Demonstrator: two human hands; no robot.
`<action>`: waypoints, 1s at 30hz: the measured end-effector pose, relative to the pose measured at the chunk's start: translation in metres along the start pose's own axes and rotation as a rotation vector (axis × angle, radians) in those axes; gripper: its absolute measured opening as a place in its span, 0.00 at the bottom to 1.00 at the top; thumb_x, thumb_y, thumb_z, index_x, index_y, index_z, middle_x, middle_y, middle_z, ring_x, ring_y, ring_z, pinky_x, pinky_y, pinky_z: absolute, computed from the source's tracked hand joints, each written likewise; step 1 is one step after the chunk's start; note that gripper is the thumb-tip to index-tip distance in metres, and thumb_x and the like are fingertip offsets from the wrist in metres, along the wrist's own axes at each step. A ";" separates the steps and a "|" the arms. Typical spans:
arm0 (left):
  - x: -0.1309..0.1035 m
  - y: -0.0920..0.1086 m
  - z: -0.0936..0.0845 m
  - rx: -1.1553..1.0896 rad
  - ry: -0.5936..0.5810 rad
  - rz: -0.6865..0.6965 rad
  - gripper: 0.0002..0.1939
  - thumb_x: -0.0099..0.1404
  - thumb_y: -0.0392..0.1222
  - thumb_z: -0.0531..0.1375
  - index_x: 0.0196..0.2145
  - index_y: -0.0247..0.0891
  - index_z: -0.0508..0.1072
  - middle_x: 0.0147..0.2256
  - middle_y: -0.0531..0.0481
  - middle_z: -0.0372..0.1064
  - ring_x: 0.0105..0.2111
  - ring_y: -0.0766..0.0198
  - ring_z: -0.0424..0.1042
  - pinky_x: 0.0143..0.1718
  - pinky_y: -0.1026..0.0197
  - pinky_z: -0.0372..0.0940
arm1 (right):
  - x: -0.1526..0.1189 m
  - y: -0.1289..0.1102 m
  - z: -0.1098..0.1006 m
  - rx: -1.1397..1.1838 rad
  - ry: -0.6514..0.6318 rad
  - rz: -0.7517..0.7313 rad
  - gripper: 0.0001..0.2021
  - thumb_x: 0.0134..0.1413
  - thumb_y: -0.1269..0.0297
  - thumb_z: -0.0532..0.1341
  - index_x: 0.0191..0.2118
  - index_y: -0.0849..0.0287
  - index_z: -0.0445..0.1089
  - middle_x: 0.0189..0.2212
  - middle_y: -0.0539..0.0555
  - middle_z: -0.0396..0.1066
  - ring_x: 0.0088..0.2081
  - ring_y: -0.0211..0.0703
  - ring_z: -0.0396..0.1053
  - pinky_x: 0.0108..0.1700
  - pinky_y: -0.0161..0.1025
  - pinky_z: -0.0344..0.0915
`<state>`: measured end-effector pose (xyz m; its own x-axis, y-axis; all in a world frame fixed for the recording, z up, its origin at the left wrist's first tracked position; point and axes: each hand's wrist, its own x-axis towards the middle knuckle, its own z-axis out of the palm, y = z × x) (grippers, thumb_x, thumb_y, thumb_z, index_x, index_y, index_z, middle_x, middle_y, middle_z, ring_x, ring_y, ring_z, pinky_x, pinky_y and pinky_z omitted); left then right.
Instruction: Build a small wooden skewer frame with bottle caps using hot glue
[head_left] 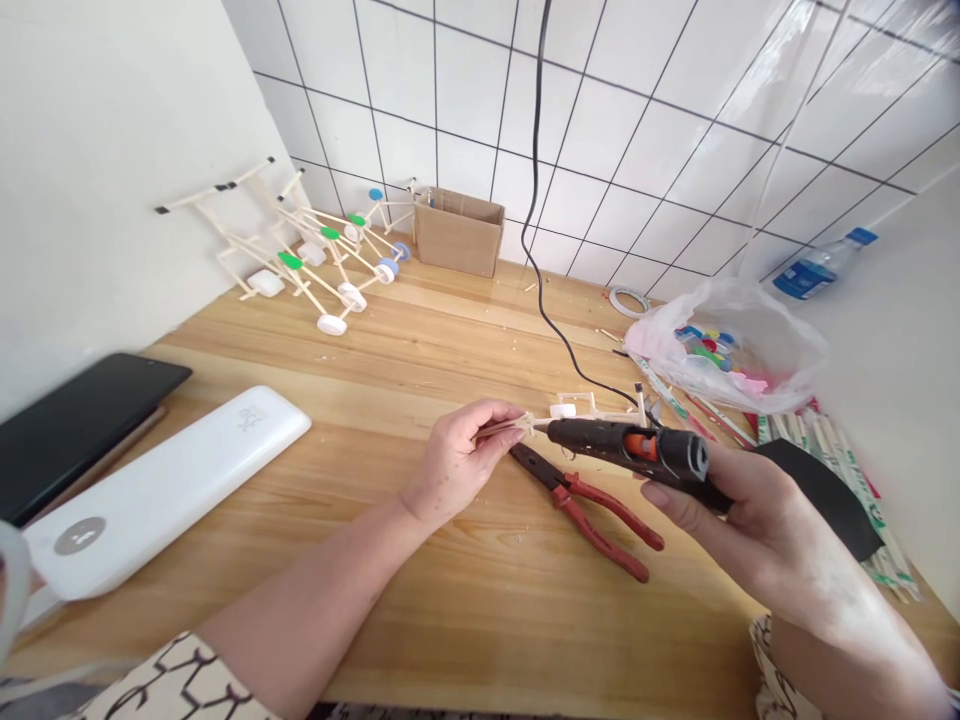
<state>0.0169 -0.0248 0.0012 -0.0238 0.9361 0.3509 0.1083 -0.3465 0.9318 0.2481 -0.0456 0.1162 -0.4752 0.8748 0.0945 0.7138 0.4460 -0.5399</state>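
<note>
R hand gripped gun; L hand pinched sticks at its front.
Pliers lay betw. hands, well in from table's front edge; room betw. L hand & pwr bank.

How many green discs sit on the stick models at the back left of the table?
3: the front green disc, nearest the black phone; the middle green disc, just behind it; and the rear green disc, nearest the cardboard box.
</note>
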 end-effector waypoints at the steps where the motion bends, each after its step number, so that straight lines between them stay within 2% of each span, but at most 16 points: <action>1: 0.000 0.000 0.000 -0.001 -0.001 -0.003 0.06 0.60 0.40 0.62 0.35 0.35 0.74 0.35 0.47 0.76 0.35 0.62 0.76 0.40 0.63 0.72 | 0.000 -0.001 0.000 0.002 0.003 -0.007 0.08 0.57 0.62 0.59 0.40 0.57 0.70 0.26 0.47 0.70 0.27 0.37 0.65 0.27 0.31 0.63; 12: -0.001 -0.001 0.001 -0.044 -0.001 -0.016 0.07 0.59 0.39 0.62 0.35 0.36 0.74 0.35 0.48 0.76 0.35 0.63 0.76 0.41 0.63 0.72 | 0.002 -0.004 0.004 0.031 -0.015 -0.038 0.10 0.56 0.63 0.60 0.44 0.53 0.68 0.32 0.48 0.71 0.31 0.39 0.68 0.31 0.31 0.65; 30: 0.000 0.000 0.001 -0.059 0.005 -0.032 0.07 0.58 0.40 0.63 0.35 0.36 0.74 0.35 0.47 0.76 0.35 0.62 0.76 0.40 0.63 0.73 | 0.000 -0.006 0.006 -0.013 0.013 -0.083 0.06 0.55 0.66 0.59 0.40 0.54 0.67 0.26 0.47 0.66 0.26 0.38 0.63 0.27 0.31 0.61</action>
<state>0.0181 -0.0250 0.0014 -0.0310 0.9466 0.3209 0.0486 -0.3192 0.9464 0.2407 -0.0489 0.1143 -0.5263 0.8371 0.1491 0.6791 0.5193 -0.5187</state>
